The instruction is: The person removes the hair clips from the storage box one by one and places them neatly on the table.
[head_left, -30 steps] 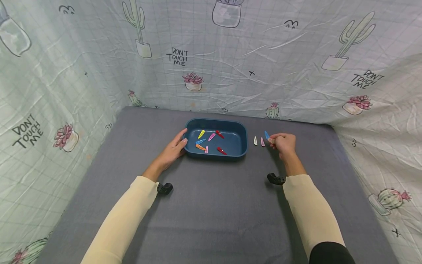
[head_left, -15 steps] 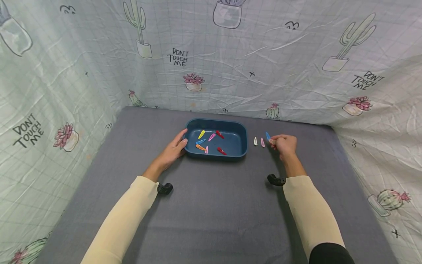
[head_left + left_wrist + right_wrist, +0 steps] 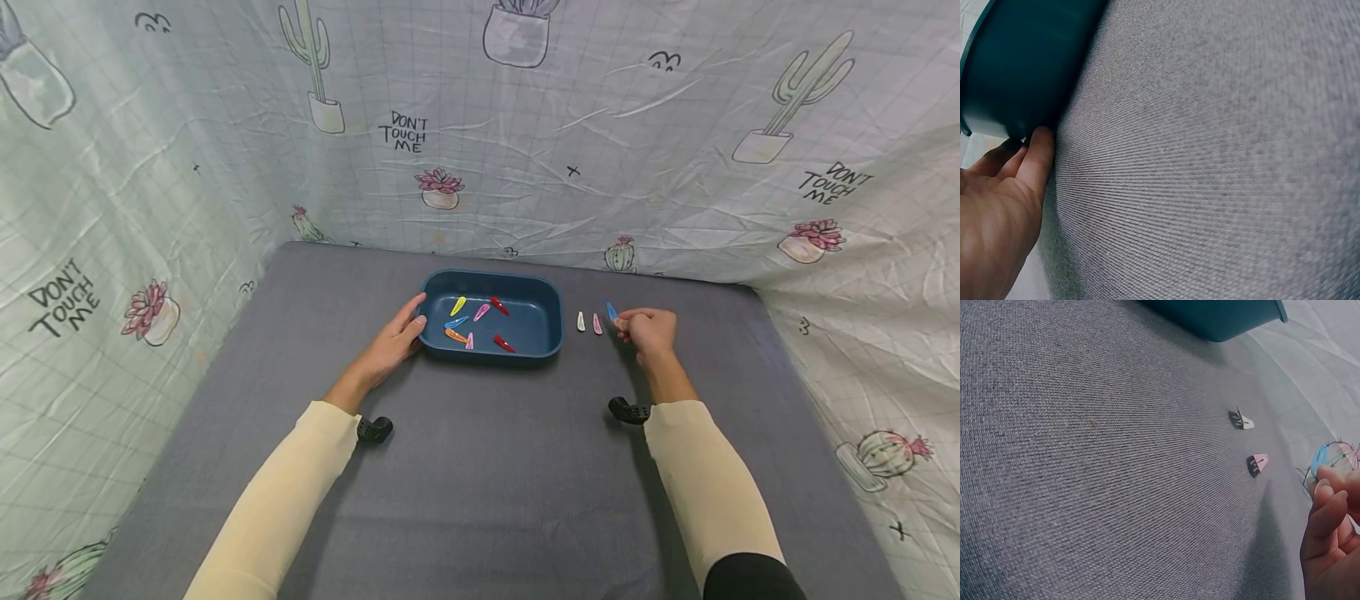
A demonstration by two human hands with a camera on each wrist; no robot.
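My left hand (image 3: 392,340) touches the left end of the dark blue tray (image 3: 558,329). In the left wrist view its fairly straight fingers (image 3: 1038,156) lie against the tray's outer wall. My right hand (image 3: 649,330) pinches a blue snap hair clip (image 3: 611,311) between thumb and fingertips, raised above the table with its tip pointing up in the right wrist view. To the left of that hand, a white hair clip (image 3: 581,322) and a pink hair clip (image 3: 597,324) lie side by side on the table, apart from the tray.
Inside the tray lie several hair clips, among them a yellow clip (image 3: 458,306), an orange clip (image 3: 455,335) and a red clip (image 3: 504,342). The grey cloth-covered table (image 3: 480,467) meets a patterned curtain (image 3: 510,150) at the back and sides.
My right hand has shifted very slightly to the right and toward me, with the blue hair clip still pinched. The left hand and the tray stay put.
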